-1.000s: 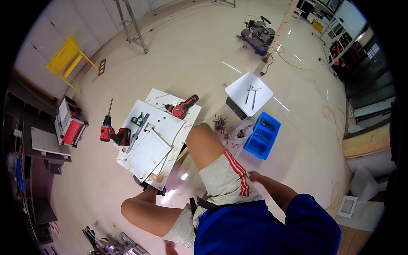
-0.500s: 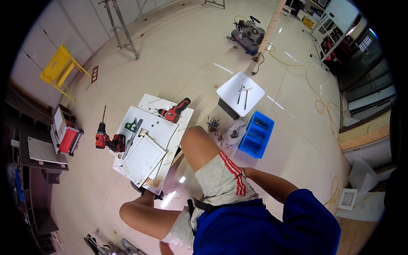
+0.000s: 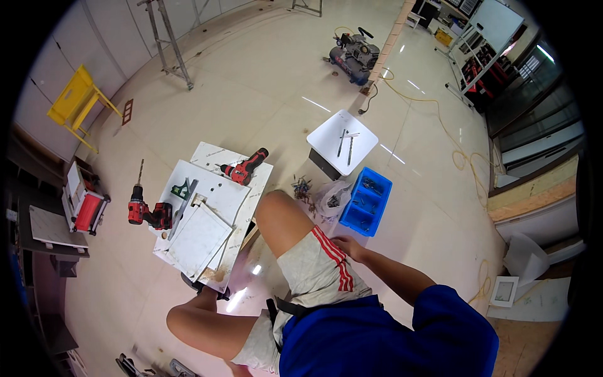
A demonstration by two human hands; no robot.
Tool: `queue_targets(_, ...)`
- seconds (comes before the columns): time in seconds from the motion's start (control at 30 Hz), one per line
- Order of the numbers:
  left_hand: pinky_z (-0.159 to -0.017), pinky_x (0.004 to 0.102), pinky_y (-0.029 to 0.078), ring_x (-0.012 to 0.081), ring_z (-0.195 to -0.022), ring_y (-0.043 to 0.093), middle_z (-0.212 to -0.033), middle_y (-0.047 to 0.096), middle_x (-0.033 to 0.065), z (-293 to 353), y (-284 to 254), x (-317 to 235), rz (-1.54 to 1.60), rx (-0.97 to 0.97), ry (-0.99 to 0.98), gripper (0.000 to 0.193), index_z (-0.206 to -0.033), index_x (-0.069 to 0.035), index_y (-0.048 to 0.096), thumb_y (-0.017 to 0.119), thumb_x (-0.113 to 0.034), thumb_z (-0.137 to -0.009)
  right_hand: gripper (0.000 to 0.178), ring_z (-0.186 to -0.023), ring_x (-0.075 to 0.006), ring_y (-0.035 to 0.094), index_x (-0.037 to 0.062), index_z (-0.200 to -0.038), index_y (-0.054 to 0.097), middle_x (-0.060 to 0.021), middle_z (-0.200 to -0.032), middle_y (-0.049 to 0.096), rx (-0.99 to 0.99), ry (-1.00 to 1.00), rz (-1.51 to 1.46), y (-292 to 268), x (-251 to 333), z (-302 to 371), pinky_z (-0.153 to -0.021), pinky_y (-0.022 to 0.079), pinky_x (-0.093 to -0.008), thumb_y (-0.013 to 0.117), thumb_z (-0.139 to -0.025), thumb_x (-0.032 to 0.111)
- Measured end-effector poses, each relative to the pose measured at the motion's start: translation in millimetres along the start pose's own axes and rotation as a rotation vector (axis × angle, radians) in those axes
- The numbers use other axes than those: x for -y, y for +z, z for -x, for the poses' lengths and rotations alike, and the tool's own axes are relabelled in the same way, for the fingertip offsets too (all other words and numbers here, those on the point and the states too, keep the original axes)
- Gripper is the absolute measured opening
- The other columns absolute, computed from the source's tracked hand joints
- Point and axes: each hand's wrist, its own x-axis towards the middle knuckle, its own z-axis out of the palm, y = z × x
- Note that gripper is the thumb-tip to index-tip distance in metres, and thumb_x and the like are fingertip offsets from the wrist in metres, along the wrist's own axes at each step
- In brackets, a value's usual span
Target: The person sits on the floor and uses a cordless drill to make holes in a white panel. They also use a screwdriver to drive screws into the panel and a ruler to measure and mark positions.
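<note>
My right hand (image 3: 348,247) is beside the red-striped leg of my grey shorts (image 3: 314,267), fingers loosely stretched out with nothing visible in them. Of my left arm, only a sliver of skin shows under my left thigh at the lower edge; the hand itself is out of sight. Ahead of my right hand stands a blue compartment tray (image 3: 367,202) holding small metal parts. Beside it are a clear plastic bag (image 3: 331,200) of small parts and a loose pile of screws or bits (image 3: 303,188). A white-topped stool (image 3: 333,139) carries several drill bits (image 3: 349,149).
White boards (image 3: 201,232) lie stacked before my knees, bearing a red drill (image 3: 245,166), a green-headed combination square (image 3: 182,190) and offcuts. Another red drill (image 3: 149,210) stands at their left. Farther off are an air compressor (image 3: 355,58), yellow hose (image 3: 433,102) and a yellow folding stand (image 3: 78,103).
The view has shifted, so the scene sits slightly further left. My right hand, earlier mostly hidden by the shorts, now shows its fingers beside my thigh.
</note>
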Motion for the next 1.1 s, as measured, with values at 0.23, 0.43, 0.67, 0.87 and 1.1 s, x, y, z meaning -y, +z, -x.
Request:
queue_targets(0.23, -0.105, 0.0414, 0.049, 0.0280, -0.138, 0.047, -0.158, 0.038, 0.0162, 4.6, -19.7, -14.1, 0.093, 0.098, 0.184, 0.073, -0.158, -0.007, 0.032, 0.049, -0.052, -0.104, 0.054, -0.119, -0.0251, 0.062, 0.0000, -0.138, 0.057, -0.0145, -0.132, 0.065, 0.058, -0.253, 0.092, 64.4, 72.7, -21.1, -0.108, 0.045, -0.0361, 0.036, -0.111, 0.041)
queue_targets(0.43, -0.111, 0.0438, 0.042, 0.0302, -0.141, 0.044, -0.158, 0.038, 0.0184, 52.1, -5.3, 3.0, 0.054, -0.089, -0.132, 0.072, -0.157, -0.005, 0.033, 0.046, -0.053, -0.105, 0.054, -0.124, -0.0208, 0.057, 0.0004, -0.135, 0.057, -0.0127, -0.130, 0.065, 0.138, -0.374, 0.148, 64.1, 96.4, 63.2, -0.110, 0.041, -0.0350, 0.031, -0.112, 0.041)
queue_targets(0.67, -0.118, 0.0467, 0.034, 0.0328, -0.143, 0.040, -0.158, 0.039, 0.0210, 83.6, 31.4, -20.9, 0.056, -0.154, -0.320, 0.073, -0.156, -0.002, 0.035, 0.041, -0.054, -0.105, 0.040, -0.101, -0.0100, 0.054, 0.0013, -0.117, 0.066, -0.0031, -0.108, 0.066, 0.062, -0.094, 0.252, 25.1, 67.5, 104.2, -0.095, 0.045, -0.0300, 0.045, -0.110, 0.034)
queue_targets(0.87, -0.122, 0.0483, 0.030, 0.0350, -0.143, 0.040, -0.157, 0.041, 0.0227, 69.6, 13.9, -30.0, 0.026, -0.183, -0.246, 0.074, -0.155, 0.000, 0.037, 0.036, -0.056, -0.106, 0.042, -0.080, -0.0089, 0.054, -0.0009, -0.091, 0.071, 0.0046, -0.083, 0.063, 0.140, -0.134, 0.205, -9.3, 68.9, 138.3, -0.081, 0.048, -0.0296, 0.048, -0.109, 0.029)
queue_targets(1.1, -0.110, 0.0428, 0.045, 0.0322, -0.138, 0.047, -0.158, 0.038, 0.0181, -2.9, 9.3, -83.8, -0.154, -0.178, 0.292, 0.077, -0.161, -0.007, 0.025, 0.053, -0.051, -0.104, 0.067, -0.122, -0.0305, 0.058, 0.0031, -0.145, 0.044, -0.0213, -0.136, 0.056, 0.006, -0.579, 0.359, 60.6, 139.2, 102.4, -0.103, 0.047, -0.0386, 0.076, -0.089, 0.020)
